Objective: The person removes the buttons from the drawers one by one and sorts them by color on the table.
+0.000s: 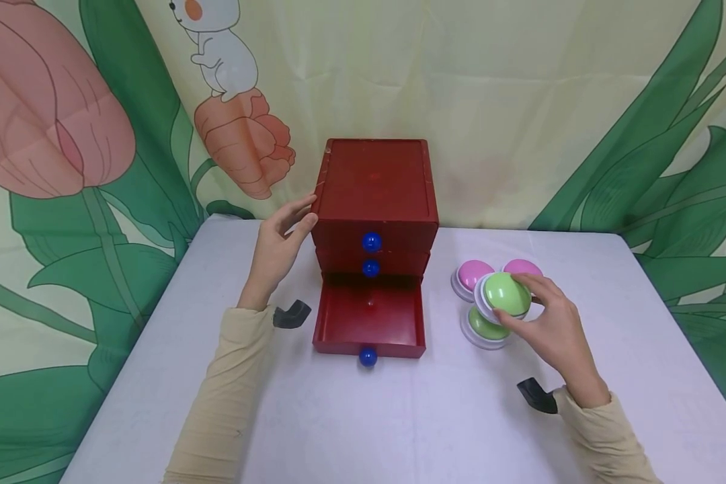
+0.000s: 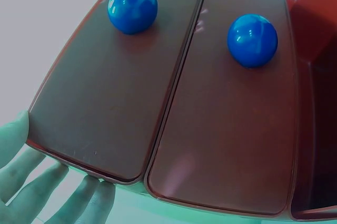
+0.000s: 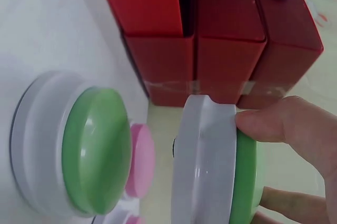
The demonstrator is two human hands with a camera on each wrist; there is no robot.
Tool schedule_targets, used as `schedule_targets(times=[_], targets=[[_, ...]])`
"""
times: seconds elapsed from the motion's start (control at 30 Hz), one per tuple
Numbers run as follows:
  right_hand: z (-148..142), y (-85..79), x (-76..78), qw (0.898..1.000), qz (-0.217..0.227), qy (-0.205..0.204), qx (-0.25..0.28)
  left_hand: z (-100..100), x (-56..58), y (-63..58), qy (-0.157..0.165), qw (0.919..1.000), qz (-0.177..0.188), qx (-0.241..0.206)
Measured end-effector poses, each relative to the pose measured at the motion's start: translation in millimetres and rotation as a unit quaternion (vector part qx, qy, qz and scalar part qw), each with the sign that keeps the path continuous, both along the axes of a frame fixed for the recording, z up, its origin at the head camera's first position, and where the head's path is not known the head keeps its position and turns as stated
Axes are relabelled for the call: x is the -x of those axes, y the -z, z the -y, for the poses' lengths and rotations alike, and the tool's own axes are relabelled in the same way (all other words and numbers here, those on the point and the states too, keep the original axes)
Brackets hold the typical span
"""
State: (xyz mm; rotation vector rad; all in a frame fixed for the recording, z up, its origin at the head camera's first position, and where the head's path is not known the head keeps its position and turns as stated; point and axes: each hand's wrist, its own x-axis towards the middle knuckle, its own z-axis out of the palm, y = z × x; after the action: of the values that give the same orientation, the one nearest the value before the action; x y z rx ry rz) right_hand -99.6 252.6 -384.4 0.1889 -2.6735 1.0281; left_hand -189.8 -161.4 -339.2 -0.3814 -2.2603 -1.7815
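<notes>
A red cabinet (image 1: 374,180) of three stacked drawers with blue ball knobs stands on the table. Its bottom drawer (image 1: 369,319) is pulled out, and nothing lies inside it. My left hand (image 1: 276,243) rests against the cabinet's upper left side, fingers (image 2: 63,187) extended along that side and thumb near the front edge. Between thumb and fingers, my right hand (image 1: 550,329) holds a green push button (image 1: 507,294) with a white base. It is raised above the table, tilted in the right wrist view. Below it sits another green push button (image 3: 97,150) on a white base.
Two pink push buttons (image 1: 475,273) (image 1: 522,267) stand just behind the green ones, right of the cabinet. A white cloth covers the table (image 1: 460,417). Behind hangs a printed curtain (image 1: 490,134) with plants and a rabbit.
</notes>
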Motion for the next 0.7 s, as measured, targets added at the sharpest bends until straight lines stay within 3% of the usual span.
schedule_targets(times=[0.07,0.3,0.7], targets=[[-3.5,1.1,-0.6,1.000,0.006,0.008,-0.004,-0.5,-0.9,-1.6,0.001,1.0000,0.003,-0.001],[-16.0,6.1,-1.2,0.999,0.012,0.030,-0.015,-9.7,-20.2,-25.3,0.002,0.9999,0.010,0.008],[-37.6,10.3,-2.4,0.998,0.021,0.053,-0.034,-9.5,-20.9,-26.7,-0.001,0.9999,0.012,0.010]])
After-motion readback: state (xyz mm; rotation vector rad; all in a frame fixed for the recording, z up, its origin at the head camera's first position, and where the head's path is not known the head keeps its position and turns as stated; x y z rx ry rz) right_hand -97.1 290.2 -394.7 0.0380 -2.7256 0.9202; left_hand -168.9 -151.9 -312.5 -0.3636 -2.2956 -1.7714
